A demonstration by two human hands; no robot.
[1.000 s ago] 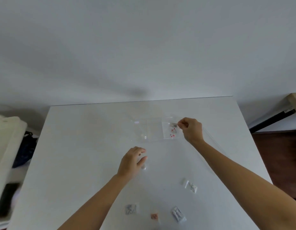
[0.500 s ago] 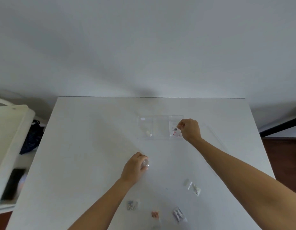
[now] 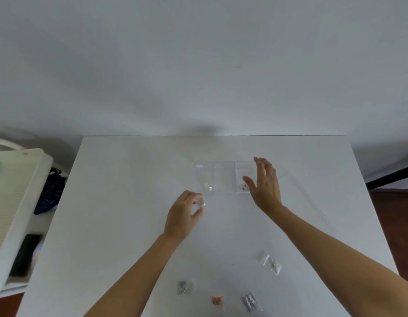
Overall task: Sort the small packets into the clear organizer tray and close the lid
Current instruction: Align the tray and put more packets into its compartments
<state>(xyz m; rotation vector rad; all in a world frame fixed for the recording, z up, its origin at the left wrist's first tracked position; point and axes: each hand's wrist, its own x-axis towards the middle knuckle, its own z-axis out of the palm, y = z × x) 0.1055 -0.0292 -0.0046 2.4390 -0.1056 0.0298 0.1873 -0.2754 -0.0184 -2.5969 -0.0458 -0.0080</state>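
The clear organizer tray lies on the white table, with three compartments in view. A packet with red bits lies in its right compartment and a pale packet in its left one. My right hand hovers over the tray's right end, fingers spread, holding nothing. My left hand is just in front of the tray's left end, fingers pinched on a small clear packet. The clear lid lies flat to the right of the tray.
Several loose packets lie near the table's front edge: a bluish one, an orange one, a dark one and a white one. A white cart with dark items stands left of the table.
My right hand has let go of the red-bit packet in the right compartment and opened. My left hand has lifted a clear packet and moved it toward the tray.
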